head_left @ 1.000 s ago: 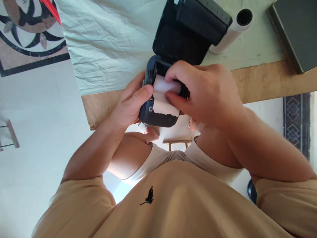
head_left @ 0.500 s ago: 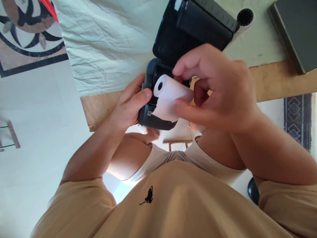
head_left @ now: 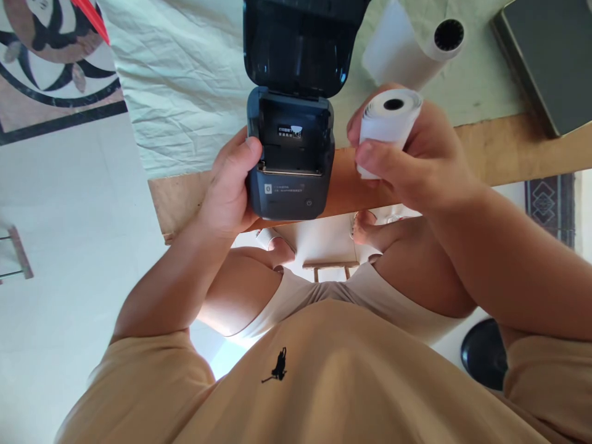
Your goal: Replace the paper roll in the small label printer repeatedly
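Observation:
A small dark label printer (head_left: 292, 200) is gripped along its left side by my left hand (head_left: 231, 185), thumb on top. Its black lid (head_left: 296, 43) is swung up and back, so the hollow paper bay lies bare, with a small printed sticker inside. To the right of the printer, my right hand (head_left: 416, 151) holds a white paper roll (head_left: 386, 123) between thumb and fingers, apart from the printer. The roll's dark core hole faces up.
Behind my right hand a second white paper roll (head_left: 416, 58) with a dark core lies partly unwound on the pale green cloth (head_left: 185, 80). A dark flat case (head_left: 550, 55) sits at the table's right. The wooden edge (head_left: 509, 148) runs in front.
The white paper roll has come out of the printer's bay and moved right in my right hand. My left hand has turned the printer, and its lid has shifted left.

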The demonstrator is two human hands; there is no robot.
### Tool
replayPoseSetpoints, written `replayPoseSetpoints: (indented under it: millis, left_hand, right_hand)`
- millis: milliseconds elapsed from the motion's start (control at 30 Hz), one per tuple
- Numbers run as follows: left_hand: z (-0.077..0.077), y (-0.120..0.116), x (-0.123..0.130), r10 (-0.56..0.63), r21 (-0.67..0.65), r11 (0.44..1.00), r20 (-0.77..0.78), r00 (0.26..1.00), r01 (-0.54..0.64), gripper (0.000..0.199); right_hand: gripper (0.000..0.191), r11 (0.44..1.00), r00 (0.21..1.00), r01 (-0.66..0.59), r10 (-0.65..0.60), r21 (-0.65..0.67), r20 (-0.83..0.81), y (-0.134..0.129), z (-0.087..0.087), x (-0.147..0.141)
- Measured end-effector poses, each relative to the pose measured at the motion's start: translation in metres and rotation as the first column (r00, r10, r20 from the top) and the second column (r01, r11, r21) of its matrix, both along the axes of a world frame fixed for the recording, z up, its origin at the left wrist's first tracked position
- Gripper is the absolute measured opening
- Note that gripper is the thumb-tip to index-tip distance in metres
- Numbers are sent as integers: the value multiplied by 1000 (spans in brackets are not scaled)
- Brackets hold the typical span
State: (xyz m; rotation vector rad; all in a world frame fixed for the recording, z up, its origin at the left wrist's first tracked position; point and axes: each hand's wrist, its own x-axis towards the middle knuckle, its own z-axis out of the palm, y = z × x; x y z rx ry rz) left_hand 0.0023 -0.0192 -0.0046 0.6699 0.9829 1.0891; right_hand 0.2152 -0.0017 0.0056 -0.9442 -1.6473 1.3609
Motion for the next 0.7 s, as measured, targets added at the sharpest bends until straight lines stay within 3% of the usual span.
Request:
replayPoseSetpoints:
  millis: [100, 200, 567, 700]
  left_hand:
    - [-3, 0, 1, -15, 85, 996, -7, 1000, 16, 39]
    - [-5, 0, 1, -18, 121, 992, -19, 1000, 21, 35]
    - [-6, 1, -1, -13, 123, 992, 14, 1000, 12, 45]
    - [-3, -1, 0, -36, 94, 995, 27, 999, 33, 46]
  right_hand:
    - [30, 958, 971, 95, -149, 269, 188, 5, -4, 3]
    - [30, 880, 907, 73, -254, 469, 337, 10, -7, 4]
    - [36, 822, 788, 126, -423, 555, 447, 19, -8, 4]
    - [40, 865, 750, 108, -395, 491, 531, 24, -12, 4]
